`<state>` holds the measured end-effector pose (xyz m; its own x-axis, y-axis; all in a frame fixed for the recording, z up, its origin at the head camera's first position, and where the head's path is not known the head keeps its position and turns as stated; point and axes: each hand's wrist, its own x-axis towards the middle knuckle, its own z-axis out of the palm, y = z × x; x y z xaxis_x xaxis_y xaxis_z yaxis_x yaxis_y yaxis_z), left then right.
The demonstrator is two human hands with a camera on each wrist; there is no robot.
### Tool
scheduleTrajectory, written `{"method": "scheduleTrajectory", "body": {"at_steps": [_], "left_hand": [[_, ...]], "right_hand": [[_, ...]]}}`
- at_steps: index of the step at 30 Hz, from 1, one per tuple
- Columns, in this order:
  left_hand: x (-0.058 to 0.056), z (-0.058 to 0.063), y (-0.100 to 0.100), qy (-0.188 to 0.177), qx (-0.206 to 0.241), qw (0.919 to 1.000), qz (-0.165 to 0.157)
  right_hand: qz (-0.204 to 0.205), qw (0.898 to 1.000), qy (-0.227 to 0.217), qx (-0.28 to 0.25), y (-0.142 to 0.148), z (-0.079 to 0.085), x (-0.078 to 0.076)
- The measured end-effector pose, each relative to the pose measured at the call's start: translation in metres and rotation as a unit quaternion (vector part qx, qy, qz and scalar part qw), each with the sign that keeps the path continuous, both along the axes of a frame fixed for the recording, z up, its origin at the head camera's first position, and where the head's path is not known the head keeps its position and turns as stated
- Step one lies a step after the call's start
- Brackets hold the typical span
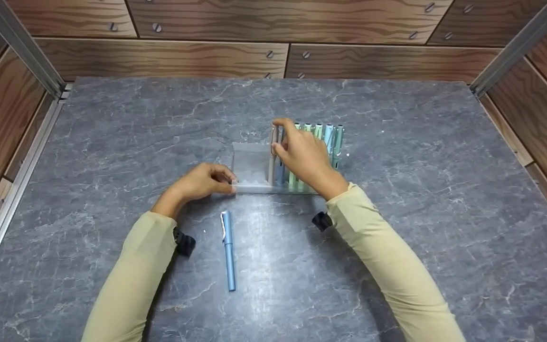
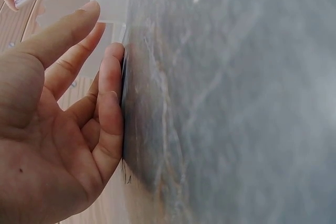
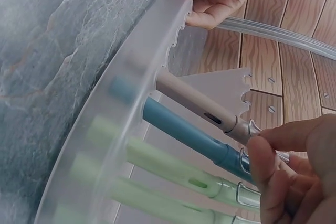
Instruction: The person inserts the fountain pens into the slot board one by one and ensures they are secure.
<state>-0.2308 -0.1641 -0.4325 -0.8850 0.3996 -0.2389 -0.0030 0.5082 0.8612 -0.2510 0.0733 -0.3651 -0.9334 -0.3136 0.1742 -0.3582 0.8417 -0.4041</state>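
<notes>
A clear plastic pen rack (image 1: 252, 164) with notched edges stands mid-table. My left hand (image 1: 200, 183) pinches its left front corner between thumb and fingers. With thumb and index finger, my right hand (image 1: 304, 154) holds the upper, clip end of a greyish-beige pen (image 3: 197, 100), whose lower end sits in a front notch of the rack. Right beside it in the rack is a dark blue pen (image 3: 178, 129), followed by light green pens (image 3: 173, 166), partly hidden by the hand in the head view. A metallic blue pen (image 1: 229, 256) lies on the table, nearer the body.
At the rack's right end lean a light blue pen (image 1: 328, 133) and a teal pen (image 1: 339, 142). The grey marbled table (image 1: 420, 213) is bounded by wood-patterned panels (image 1: 207, 59) and metal posts. Each sleeve carries a black wrist camera (image 1: 185, 244).
</notes>
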Motion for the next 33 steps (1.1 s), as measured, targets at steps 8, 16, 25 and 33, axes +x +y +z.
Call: {"method": "scheduleTrajectory", "body": {"at_steps": [8, 16, 25, 33], "left_hand": [[-0.001, 0.001, 0.001, -0.001, -0.008, 1.0, 0.001], [-0.001, 0.001, 0.001, 0.003, -0.01, 0.9999, -0.001], [-0.001, -0.001, 0.002, -0.001, -0.003, 1.0, 0.001], [0.0, 0.0, 0.001, -0.006, -0.008, 0.9999, 0.003]], "right_hand": [[-0.003, 1.0, -0.011, 0.027, -0.004, 0.002, -0.001], [-0.006, 1.0, -0.009, 0.029, -0.003, -0.001, -0.003], [0.001, 1.0, -0.014, -0.017, 0.001, -0.002, -0.001], [0.044, 0.996, 0.007, -0.082, 0.005, -0.002, 0.012]]}}
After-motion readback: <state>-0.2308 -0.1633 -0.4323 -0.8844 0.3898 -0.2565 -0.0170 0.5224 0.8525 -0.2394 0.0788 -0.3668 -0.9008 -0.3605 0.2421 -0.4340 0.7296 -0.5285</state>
